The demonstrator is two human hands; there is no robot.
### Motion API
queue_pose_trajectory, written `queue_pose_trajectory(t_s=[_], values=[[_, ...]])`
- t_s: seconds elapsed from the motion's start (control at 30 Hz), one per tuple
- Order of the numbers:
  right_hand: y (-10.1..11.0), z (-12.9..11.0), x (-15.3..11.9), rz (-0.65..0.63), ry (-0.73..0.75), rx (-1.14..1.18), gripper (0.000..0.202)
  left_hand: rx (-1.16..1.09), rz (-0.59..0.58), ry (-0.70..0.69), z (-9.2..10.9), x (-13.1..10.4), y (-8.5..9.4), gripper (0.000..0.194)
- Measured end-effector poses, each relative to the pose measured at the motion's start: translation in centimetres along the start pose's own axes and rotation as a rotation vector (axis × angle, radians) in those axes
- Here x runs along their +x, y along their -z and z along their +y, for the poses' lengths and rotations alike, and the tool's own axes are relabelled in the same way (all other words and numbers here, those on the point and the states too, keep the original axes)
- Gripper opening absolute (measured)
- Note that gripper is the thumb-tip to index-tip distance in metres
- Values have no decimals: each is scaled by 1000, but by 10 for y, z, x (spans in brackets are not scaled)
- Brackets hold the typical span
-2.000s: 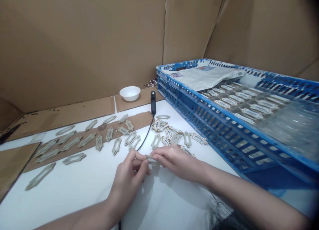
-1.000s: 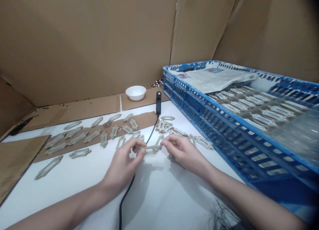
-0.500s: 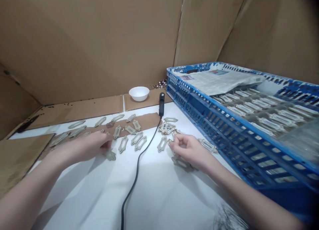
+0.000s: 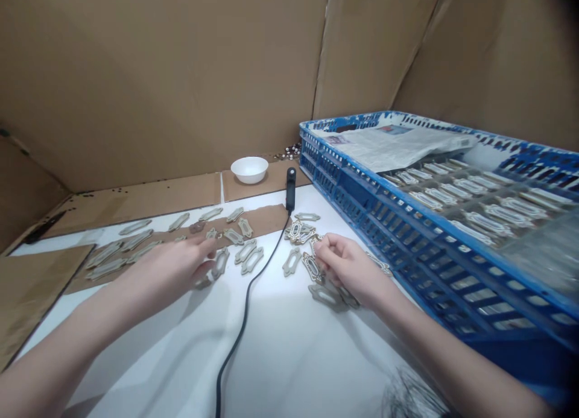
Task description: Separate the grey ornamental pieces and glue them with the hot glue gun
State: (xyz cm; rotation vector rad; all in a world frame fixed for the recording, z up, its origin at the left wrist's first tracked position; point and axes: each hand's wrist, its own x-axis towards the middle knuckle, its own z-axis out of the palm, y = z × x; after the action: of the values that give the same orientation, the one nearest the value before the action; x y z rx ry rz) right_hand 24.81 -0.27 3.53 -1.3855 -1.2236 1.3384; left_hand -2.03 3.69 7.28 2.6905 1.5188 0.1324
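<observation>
The left hand (image 4: 190,262) hovers loosely spread over the frames (image 4: 252,260); the right hand (image 4: 340,258) curls above others, perhaps pinching one, though I cannot tell.

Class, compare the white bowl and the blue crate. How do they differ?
The white bowl is small and round; the blue crate is much larger, with long, straight sides. The bowl's wall is smooth and solid, while the crate's is full of slots. The bowl stands on cardboard; the crate holds newspaper and pale frames. Both are open-topped.
</observation>
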Motion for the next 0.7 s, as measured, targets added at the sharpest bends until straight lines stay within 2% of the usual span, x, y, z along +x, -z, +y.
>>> queue_pose_trajectory(t_s=[0.1, 0.2, 0.3, 0.4, 0.5, 0.6, 0.7], values=[[4, 0, 2, 30, 15, 50, 26, 39, -94, -122, 30, 0, 1, 22], [5, -1, 3, 46, 24, 85, 25, 8, -91, -191, 58, 5, -11, 24], [5, -4, 3, 42, 25, 91, 30, 50, -36, -183, 78, 18, -32, 25], [3, -6, 2, 29, 33, 117, 34, 111, 34, -153, 88, 33, -51, 34], [2, -7, 1, 1, 48, 162, 34, 141, 71, -183, 92, 41, -64, 42], [1, -7, 0, -27, 33, 196, 35, 146, 92, -200, 93, 41, -72, 28], [0, -8, -1, -39, 1, 222, 36, 96, 138, -147, 92, 36, -75, 15]])
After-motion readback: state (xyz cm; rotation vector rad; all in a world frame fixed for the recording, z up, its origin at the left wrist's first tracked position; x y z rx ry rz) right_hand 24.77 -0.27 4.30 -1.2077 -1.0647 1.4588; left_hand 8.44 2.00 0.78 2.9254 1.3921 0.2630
